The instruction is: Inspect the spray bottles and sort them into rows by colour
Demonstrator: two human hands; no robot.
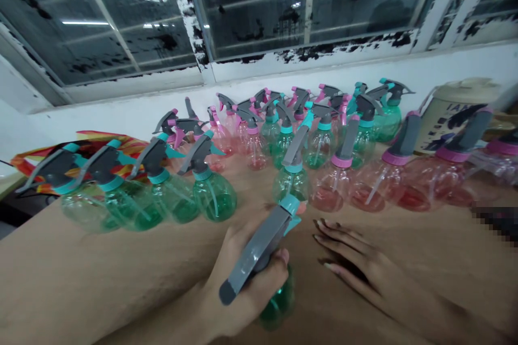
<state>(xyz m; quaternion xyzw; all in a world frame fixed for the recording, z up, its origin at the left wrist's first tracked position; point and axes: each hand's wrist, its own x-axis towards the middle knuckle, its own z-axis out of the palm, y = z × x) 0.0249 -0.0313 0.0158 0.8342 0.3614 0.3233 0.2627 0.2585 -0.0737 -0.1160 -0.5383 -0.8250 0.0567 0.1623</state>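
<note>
My left hand [238,275] is wrapped around a green spray bottle [279,302] with a grey trigger head [259,250] and teal nozzle, holding it upright on the brown table [101,269]. My right hand [356,259] lies just to the right of that bottle, fingers stretched flat on the table and pointing left, holding nothing. Directly beyond my hands stand a green bottle [291,178] and a pink bottle [329,188].
Several green spray bottles [210,191] line the left, pink ones [404,183] the right, and a mixed cluster [283,129] stands at the back by the white wall. A beige lidded jug [453,113] is far right. An orange-red bag [101,145] lies at the left under the window.
</note>
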